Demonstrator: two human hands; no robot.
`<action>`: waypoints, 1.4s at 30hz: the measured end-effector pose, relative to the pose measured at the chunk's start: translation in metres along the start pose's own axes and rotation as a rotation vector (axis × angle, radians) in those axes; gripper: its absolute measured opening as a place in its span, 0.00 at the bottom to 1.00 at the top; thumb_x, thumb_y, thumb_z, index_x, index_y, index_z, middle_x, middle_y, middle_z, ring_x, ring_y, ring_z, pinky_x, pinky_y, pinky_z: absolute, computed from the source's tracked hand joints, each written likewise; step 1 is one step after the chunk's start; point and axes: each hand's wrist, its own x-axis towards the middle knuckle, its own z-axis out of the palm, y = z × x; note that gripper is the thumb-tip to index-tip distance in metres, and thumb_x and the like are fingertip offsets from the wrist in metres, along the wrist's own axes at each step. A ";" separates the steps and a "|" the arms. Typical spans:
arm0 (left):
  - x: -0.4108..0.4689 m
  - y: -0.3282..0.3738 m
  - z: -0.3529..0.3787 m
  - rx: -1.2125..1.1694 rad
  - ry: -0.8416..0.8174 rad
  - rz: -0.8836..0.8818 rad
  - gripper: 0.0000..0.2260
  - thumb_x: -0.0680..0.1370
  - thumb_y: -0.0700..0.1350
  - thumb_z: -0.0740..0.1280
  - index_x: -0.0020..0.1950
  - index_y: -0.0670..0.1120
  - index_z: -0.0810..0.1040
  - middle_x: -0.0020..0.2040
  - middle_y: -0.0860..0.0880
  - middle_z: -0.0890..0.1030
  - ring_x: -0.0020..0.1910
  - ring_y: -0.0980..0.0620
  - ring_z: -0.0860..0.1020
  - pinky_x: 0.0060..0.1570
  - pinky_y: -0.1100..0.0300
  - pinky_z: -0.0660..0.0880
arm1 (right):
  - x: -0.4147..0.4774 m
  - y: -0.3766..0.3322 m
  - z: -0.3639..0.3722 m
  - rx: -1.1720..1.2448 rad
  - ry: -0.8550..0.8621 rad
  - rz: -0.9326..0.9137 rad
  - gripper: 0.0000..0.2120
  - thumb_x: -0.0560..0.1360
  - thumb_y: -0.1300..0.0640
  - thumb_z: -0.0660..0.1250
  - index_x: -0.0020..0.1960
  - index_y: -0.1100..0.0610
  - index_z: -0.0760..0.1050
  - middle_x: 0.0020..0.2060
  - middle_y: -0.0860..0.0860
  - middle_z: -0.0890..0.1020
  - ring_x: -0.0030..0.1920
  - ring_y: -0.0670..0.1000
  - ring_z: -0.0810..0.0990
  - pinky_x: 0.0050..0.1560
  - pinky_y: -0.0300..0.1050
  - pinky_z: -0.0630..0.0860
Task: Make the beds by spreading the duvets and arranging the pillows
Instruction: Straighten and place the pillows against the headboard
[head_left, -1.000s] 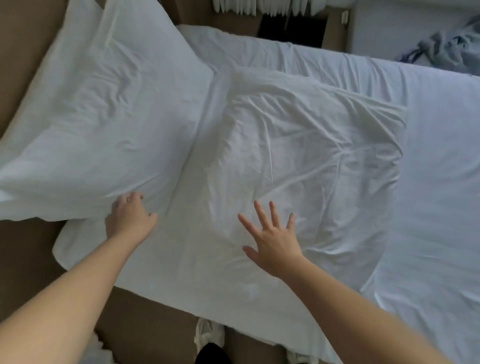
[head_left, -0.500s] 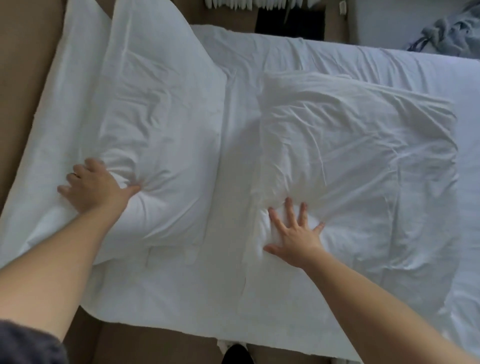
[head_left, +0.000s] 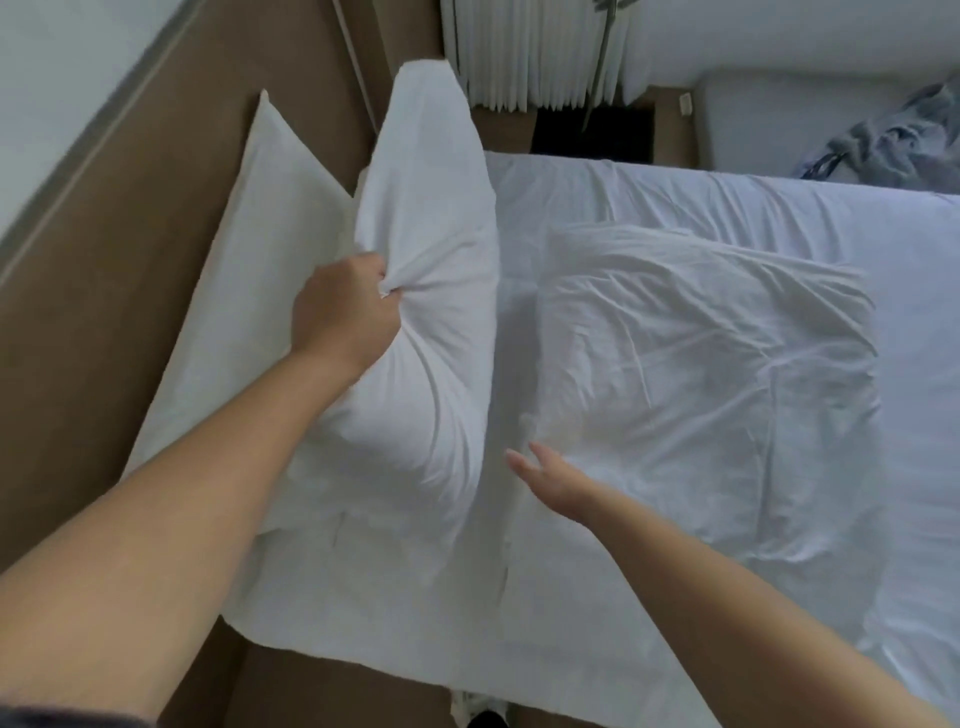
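Bunching its case in curled fingers, the left hand (head_left: 343, 312) holds the pillow (head_left: 431, 208) on edge at the head of the bed (head_left: 675, 182) — soft, light, sagging; a deeper grip likely steadies it. The right hand (head_left: 556, 478), fingers straight, hovers by the flat pillow (head_left: 701, 364).

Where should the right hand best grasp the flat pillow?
Probably its near left corner, from the person's side: the flat pillow lies level, that corner is nearest the open right hand, and loose cover bunches easily, as the left hand shows on the raised pillow.
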 end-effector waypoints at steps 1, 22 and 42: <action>0.000 0.014 -0.017 -0.042 0.028 0.021 0.17 0.76 0.43 0.65 0.31 0.46 0.60 0.32 0.46 0.71 0.37 0.39 0.72 0.35 0.55 0.64 | -0.008 -0.012 -0.002 0.185 -0.038 0.029 0.37 0.78 0.31 0.50 0.79 0.50 0.50 0.78 0.51 0.56 0.75 0.58 0.60 0.67 0.58 0.64; -0.094 0.254 -0.226 -0.634 0.519 0.527 0.17 0.72 0.40 0.71 0.33 0.46 0.62 0.28 0.59 0.60 0.28 0.65 0.66 0.32 0.75 0.62 | -0.202 -0.003 -0.199 1.133 0.191 -0.207 0.21 0.85 0.50 0.47 0.47 0.54 0.77 0.27 0.47 0.83 0.40 0.51 0.77 0.38 0.44 0.77; -0.199 0.148 0.145 -0.284 -0.470 -0.411 0.32 0.77 0.53 0.67 0.75 0.41 0.59 0.71 0.36 0.65 0.70 0.38 0.67 0.68 0.50 0.64 | -0.141 0.230 -0.179 0.618 0.351 0.213 0.46 0.74 0.31 0.60 0.80 0.55 0.45 0.79 0.51 0.52 0.78 0.55 0.54 0.74 0.56 0.52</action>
